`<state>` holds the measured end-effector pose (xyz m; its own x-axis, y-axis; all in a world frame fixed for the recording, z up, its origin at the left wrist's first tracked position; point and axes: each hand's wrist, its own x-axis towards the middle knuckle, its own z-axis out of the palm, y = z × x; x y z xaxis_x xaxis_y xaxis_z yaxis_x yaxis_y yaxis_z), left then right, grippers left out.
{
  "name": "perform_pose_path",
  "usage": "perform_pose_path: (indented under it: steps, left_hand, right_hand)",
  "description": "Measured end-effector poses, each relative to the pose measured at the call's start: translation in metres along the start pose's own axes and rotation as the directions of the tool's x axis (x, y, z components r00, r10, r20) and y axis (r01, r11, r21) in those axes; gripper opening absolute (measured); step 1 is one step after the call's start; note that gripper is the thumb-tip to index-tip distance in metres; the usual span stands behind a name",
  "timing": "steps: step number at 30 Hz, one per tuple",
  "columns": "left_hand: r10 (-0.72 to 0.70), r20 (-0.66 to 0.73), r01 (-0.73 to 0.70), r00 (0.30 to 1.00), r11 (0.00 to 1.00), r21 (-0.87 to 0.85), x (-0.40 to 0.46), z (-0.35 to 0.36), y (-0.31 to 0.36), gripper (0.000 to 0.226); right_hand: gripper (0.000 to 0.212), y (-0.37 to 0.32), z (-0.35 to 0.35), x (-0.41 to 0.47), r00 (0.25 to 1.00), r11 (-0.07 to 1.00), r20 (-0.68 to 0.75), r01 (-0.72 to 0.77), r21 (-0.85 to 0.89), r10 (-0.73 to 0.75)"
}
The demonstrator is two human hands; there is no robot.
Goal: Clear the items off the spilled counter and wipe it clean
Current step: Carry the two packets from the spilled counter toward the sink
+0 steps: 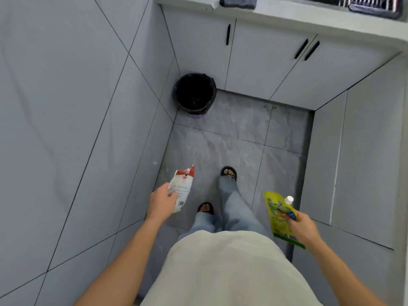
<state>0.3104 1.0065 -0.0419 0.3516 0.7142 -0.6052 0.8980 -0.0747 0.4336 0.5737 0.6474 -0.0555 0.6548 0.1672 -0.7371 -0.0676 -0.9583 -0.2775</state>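
The left hand (162, 200) gripped one white-and-red packet (182, 188), torn at its top; the right hand (303, 228) held one green pouch (278, 214) with a white cap. Both hung above the grey floor (231, 140). One black-lined bin (195, 92) stood ahead in the corner, below the bench (287, 12).

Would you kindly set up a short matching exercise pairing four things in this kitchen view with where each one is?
Things:
1. red and white packet
2. green spouted pouch
3. bin with black liner
4. dark cloth

Places:
A. on the floor in the corner by the cabinets
B. held in the right hand
C. on the counter
D. held in the left hand

Pairs: 1-D, 2-B, 3-A, 4-C
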Motion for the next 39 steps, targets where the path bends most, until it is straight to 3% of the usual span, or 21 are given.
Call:
perform_pose_path:
  steps: [7,19,23,33,39]
  left_hand:
    - [-0.021,-0.005,0.021,1.000,1.000,0.017,0.084,-0.015,0.072,0.025]
    - [-0.295,0.010,0.294,0.955,0.955,0.041,0.123,-0.050,0.072,0.032]
    - [-0.363,0.051,0.361,0.931,0.932,0.035,0.149,-0.069,0.066,0.032]
    - [-0.332,0.065,0.333,0.941,0.943,-0.004,0.300,-0.133,0.118,0.031]
    - [-0.325,0.053,0.329,0.944,0.927,-0.179,0.401,-0.141,0.174,0.023]
  right_hand:
    - [0.020,-0.070,-0.058,0.082,0.999,0.999,-0.014,-0.049,0.008,0.049]
    - [0.018,-0.311,-0.104,0.209,0.975,0.976,0.050,0.217,0.010,-0.217]
    - [0.017,-0.374,-0.101,0.236,0.970,0.972,0.066,0.236,-0.008,-0.235]
    - [0.022,-0.428,-0.082,0.267,0.993,0.991,0.044,0.114,-0.073,-0.111]
    - [0.022,-0.472,-0.060,0.304,0.995,0.995,0.049,0.092,-0.024,-0.090]
